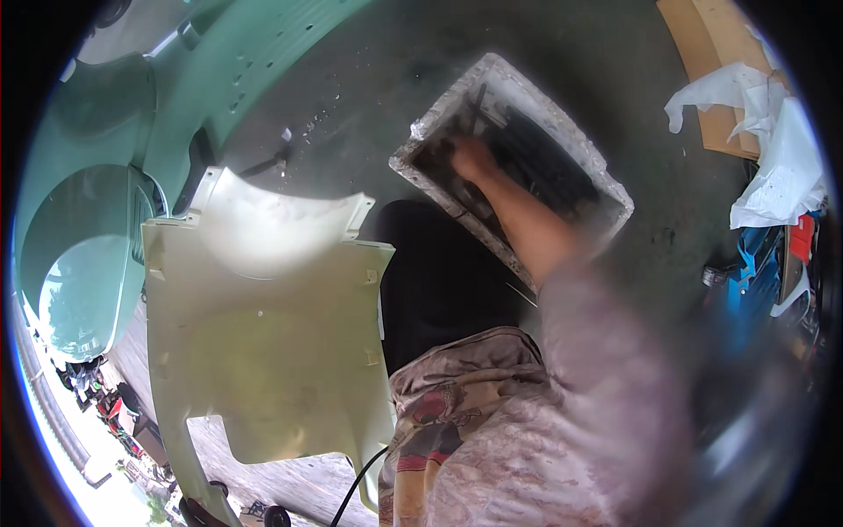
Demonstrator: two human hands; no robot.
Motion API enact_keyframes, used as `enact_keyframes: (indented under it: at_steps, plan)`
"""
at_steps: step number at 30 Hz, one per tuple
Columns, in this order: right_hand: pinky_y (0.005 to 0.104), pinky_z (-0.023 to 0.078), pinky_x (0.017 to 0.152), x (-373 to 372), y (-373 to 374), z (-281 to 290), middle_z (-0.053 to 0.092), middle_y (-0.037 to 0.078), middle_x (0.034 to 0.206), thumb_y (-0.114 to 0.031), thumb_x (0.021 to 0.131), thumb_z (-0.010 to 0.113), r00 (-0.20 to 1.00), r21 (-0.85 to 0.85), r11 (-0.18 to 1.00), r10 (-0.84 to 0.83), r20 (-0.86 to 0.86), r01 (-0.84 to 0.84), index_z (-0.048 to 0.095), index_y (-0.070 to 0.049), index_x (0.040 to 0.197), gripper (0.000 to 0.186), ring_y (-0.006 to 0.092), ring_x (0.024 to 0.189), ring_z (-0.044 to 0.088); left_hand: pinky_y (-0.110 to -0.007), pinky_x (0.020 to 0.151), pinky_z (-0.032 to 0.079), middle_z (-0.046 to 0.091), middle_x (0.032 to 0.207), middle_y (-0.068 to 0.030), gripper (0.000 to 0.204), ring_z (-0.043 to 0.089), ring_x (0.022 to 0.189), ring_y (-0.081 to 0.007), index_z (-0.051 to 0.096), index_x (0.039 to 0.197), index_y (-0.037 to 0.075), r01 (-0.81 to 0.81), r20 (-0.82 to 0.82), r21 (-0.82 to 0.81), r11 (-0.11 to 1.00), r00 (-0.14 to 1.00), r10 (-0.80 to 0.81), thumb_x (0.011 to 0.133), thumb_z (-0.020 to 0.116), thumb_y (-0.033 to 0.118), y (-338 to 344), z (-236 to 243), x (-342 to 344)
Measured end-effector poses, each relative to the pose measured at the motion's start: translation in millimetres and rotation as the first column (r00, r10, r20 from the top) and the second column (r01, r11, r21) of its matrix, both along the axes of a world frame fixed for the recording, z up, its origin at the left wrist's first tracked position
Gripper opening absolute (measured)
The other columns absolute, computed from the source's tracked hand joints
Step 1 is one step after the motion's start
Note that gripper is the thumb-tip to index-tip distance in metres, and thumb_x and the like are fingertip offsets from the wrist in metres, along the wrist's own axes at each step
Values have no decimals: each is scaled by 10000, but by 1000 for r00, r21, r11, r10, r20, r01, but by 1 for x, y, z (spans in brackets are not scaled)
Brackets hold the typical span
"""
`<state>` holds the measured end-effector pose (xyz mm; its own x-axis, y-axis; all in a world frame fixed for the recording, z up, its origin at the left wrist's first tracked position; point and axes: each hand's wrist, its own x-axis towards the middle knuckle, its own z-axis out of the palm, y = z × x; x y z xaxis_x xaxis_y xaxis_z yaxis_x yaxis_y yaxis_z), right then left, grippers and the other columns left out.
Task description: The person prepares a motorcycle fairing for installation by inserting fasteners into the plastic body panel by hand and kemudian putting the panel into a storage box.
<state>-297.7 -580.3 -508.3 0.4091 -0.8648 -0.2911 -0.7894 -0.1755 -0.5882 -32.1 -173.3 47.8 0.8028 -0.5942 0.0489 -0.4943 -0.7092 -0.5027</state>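
Dark grey floor (351, 97) spreads under the work, with a large pale-green curved shell (189, 97) reaching across the upper left. At the centre of attention, the fingers of the person's right hand (471, 161) dip into the shadowed left end of a white foam box (575, 140); their tips are lost among the dark contents, so it cannot be told whether they have closed on a piece or are only feeling about. The left hand is out of sight.

Around those fingers lie dark, elongated pieces (544, 162), loosely heaped inside the box. Their material is too dim to make out; their straight outlines suggest stiff parts, each probably light enough for one hand and best pinched around its middle and drawn clear of its neighbours. The box itself looks light but brittle: its rim is rough and crumbly, so a hold low on the outer walls would be safer than one at the edge.

Farther out, the bare forearm leads back to a blotchy sleeve (606, 342) and a black-clad leg (439, 272). Left of that leg stands a pale yellow-green panel (263, 351), likely thin, smooth and somewhat flexible, better supported by both side edges than by its narrow tabs.
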Motion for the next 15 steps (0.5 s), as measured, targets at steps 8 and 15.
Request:
enact_keyframes:
  at_steps: [8,15]
  plan:
    - [413,507,878,32,6,-40,609,155,1157,-95,853,520,954,-80,971,204,-222,-226,648,-102,1033,221,320,1058,608,-419,857,485,637,1099,-209,436,615,992,-363,596,1160,-6,-147,73,46,988,987,144,997,400,347,-24,4,-11]
    - [385,525,867,44,7,-64,579,203,1150,-123,880,517,934,-8,984,165,-316,-177,604,-50,1094,243,303,1037,621,-414,855,485,650,1099,-158,408,614,995,-357,607,1166,47,-232,109,55,971,968,225,990,408,357,-22,2,-15]
